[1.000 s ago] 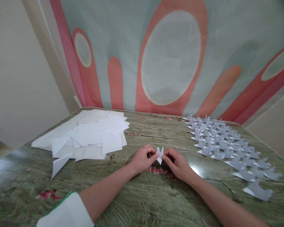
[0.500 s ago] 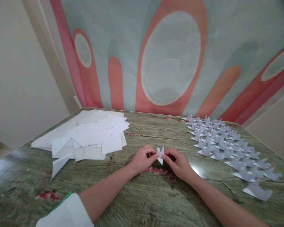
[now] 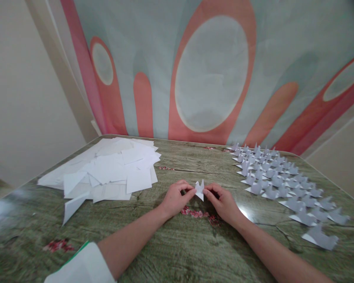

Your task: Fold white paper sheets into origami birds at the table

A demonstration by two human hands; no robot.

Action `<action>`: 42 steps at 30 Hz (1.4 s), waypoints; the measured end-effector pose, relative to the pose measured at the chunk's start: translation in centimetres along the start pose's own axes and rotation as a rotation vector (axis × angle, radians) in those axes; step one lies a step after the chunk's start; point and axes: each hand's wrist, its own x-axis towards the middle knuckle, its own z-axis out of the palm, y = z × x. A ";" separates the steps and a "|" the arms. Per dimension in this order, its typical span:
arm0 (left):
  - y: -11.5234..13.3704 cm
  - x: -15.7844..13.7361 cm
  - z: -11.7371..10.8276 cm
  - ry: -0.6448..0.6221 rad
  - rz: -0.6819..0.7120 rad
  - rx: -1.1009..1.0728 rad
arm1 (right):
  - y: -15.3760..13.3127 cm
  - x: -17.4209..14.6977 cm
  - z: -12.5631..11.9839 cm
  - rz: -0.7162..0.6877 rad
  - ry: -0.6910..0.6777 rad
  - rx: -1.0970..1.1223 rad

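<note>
Between my two hands, near the middle of the table, is a small white origami bird (image 3: 200,190) with pointed tips upward and a point downward. My left hand (image 3: 178,197) pinches its left side between thumb and fingers. My right hand (image 3: 221,201) is closed with thumb and fingertips on its right side. To the right stand several rows of folded white paper birds (image 3: 271,192), all much alike. On the left lies a heap of loose white paper sheets (image 3: 106,169).
The wood-patterned table (image 3: 177,243) carries printed pink flowers. One folded sheet (image 3: 73,207) sticks out from the heap's near edge. Behind the table hangs a patterned cloth (image 3: 159,98) in green and coral, and a pale wall (image 3: 26,98) rises at left.
The paper bird has turned and shifted slightly upward between my fingers. Both hands stay in nearly the same place. The heap and the rows of birds are unchanged.
</note>
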 end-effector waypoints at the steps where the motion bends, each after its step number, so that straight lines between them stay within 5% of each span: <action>1: 0.0 0.0 0.0 0.005 0.003 -0.001 | 0.0 0.0 0.0 0.008 0.015 0.001; 18: -0.1 -0.6 0.3 -0.099 0.051 0.343 | 1.3 -0.2 0.6 0.006 0.205 -0.145; 28: 0.3 -1.4 0.2 -0.080 0.091 0.451 | 0.4 -0.9 0.6 -0.076 0.028 -0.347; 36: -0.1 -1.3 0.4 -0.089 0.139 0.371 | 0.7 -0.7 0.6 -0.079 0.083 -0.363; 42: -0.8 -0.6 0.1 0.055 0.092 0.166 | -1.0 -1.1 0.9 -0.006 0.094 -0.597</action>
